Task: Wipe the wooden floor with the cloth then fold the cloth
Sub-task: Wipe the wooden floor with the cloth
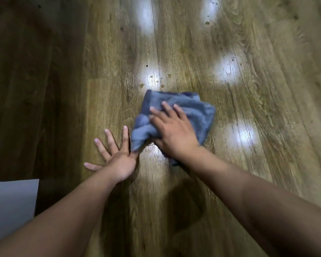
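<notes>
A rumpled blue-grey cloth (196, 112) lies on the wooden floor (248, 164) in the middle of the view. My right hand (172, 132) presses flat on top of it, fingers straight and spread, pointing away from me. My left hand (115, 156) rests flat on the bare floor just left of the cloth, fingers splayed; its index finger lies right beside the cloth's near left corner. Small water drops (156, 81) sit on the boards just beyond the cloth's far edge. A wet sheen (154, 151) shows on the floor between my two hands.
More drops (207, 22) dot the floor far ahead on the right. Bright light reflections (243, 135) spot the boards. The floor's left side (26, 89) lies in dark shadow. A pale grey flat surface (9, 203) fills the lower left corner.
</notes>
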Action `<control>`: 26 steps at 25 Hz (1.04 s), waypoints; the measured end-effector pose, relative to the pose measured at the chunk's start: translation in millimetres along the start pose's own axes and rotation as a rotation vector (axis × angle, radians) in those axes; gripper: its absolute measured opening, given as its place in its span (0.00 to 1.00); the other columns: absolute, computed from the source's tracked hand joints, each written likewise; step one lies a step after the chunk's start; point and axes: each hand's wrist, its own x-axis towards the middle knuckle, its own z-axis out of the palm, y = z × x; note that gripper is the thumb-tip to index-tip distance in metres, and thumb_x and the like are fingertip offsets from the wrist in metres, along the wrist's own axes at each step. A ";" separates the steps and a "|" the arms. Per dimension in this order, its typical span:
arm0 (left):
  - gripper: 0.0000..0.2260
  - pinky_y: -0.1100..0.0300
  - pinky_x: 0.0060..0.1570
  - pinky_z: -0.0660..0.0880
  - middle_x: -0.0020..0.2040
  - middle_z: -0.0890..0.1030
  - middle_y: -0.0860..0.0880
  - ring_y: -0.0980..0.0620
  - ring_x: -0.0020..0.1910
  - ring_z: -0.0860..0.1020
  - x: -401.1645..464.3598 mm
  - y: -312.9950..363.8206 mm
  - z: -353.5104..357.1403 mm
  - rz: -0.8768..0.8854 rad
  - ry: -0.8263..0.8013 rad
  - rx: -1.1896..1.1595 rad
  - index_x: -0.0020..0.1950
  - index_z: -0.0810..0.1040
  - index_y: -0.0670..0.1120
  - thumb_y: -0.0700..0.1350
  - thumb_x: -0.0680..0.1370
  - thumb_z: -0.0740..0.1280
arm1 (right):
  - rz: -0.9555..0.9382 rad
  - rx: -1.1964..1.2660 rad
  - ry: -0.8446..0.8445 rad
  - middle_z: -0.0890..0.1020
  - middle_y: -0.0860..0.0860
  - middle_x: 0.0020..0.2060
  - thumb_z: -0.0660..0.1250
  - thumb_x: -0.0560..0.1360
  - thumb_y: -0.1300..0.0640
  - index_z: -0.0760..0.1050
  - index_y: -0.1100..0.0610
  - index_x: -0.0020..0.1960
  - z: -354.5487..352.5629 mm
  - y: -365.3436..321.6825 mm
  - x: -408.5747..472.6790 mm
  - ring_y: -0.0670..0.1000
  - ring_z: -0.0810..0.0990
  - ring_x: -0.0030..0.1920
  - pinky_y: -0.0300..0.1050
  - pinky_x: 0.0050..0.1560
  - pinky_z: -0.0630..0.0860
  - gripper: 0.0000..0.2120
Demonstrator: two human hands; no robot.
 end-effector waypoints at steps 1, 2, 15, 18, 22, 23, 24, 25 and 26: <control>0.31 0.19 0.65 0.38 0.74 0.20 0.56 0.44 0.75 0.22 0.8 1.3 1.2 -0.009 0.019 0.008 0.73 0.30 0.74 0.60 0.84 0.53 | -0.064 -0.016 -0.013 0.64 0.48 0.78 0.63 0.77 0.40 0.66 0.52 0.74 1.2 -2.1 -10.9 0.57 0.54 0.79 0.57 0.77 0.47 0.30; 0.31 0.19 0.65 0.38 0.75 0.20 0.57 0.44 0.75 0.23 1.2 0.6 1.7 -0.015 0.030 0.008 0.73 0.30 0.74 0.59 0.84 0.52 | -0.104 -0.020 -0.017 0.66 0.49 0.77 0.64 0.77 0.39 0.68 0.53 0.73 1.0 0.0 -19.5 0.59 0.57 0.79 0.58 0.77 0.49 0.30; 0.24 0.33 0.74 0.48 0.80 0.60 0.47 0.45 0.81 0.53 75.8 0.1 -23.7 0.167 0.665 0.065 0.76 0.64 0.54 0.59 0.81 0.55 | 0.474 -0.129 0.150 0.66 0.52 0.76 0.68 0.72 0.40 0.68 0.50 0.72 -10.5 142.6 -45.3 0.67 0.61 0.75 0.69 0.73 0.55 0.32; 0.27 0.33 0.75 0.46 0.82 0.58 0.48 0.46 0.82 0.50 76.0 -6.4 -20.9 0.186 0.673 0.081 0.78 0.62 0.56 0.61 0.80 0.51 | 0.550 -0.072 0.169 0.66 0.50 0.76 0.66 0.74 0.42 0.68 0.52 0.70 -10.8 136.6 -13.8 0.66 0.60 0.75 0.71 0.73 0.53 0.28; 0.28 0.34 0.76 0.46 0.82 0.58 0.49 0.47 0.82 0.50 75.1 -3.2 -22.3 0.165 0.681 0.083 0.79 0.62 0.55 0.61 0.79 0.49 | 0.678 0.017 0.172 0.65 0.48 0.77 0.65 0.76 0.43 0.69 0.51 0.68 -18.4 122.2 61.5 0.63 0.57 0.77 0.68 0.74 0.49 0.24; 0.29 0.34 0.76 0.46 0.82 0.57 0.49 0.47 0.82 0.49 75.9 -2.7 -22.8 0.164 0.682 0.088 0.79 0.62 0.55 0.61 0.79 0.49 | 0.656 0.035 0.160 0.64 0.48 0.77 0.64 0.76 0.43 0.69 0.51 0.68 -19.5 114.1 82.5 0.62 0.56 0.77 0.67 0.74 0.49 0.24; 0.29 0.34 0.76 0.46 0.82 0.57 0.49 0.47 0.82 0.49 76.1 -3.3 -22.9 0.163 0.680 0.093 0.79 0.62 0.56 0.61 0.79 0.49 | 0.606 0.039 0.137 0.63 0.48 0.77 0.64 0.76 0.43 0.68 0.50 0.69 -19.8 102.5 100.7 0.62 0.55 0.78 0.67 0.74 0.49 0.25; 0.29 0.35 0.76 0.45 0.82 0.57 0.49 0.47 0.82 0.49 76.3 -3.7 -22.9 0.164 0.681 0.097 0.79 0.62 0.56 0.61 0.79 0.49 | 0.544 0.033 0.113 0.62 0.47 0.78 0.64 0.76 0.42 0.67 0.50 0.70 -19.4 88.9 115.5 0.61 0.54 0.78 0.66 0.75 0.49 0.25; 0.29 0.35 0.76 0.45 0.82 0.57 0.49 0.47 0.82 0.49 76.2 -3.9 -22.3 0.169 0.684 0.095 0.79 0.62 0.56 0.60 0.79 0.49 | 0.475 0.025 0.091 0.61 0.47 0.78 0.64 0.76 0.42 0.66 0.50 0.71 -18.1 74.7 125.5 0.60 0.54 0.78 0.65 0.75 0.49 0.26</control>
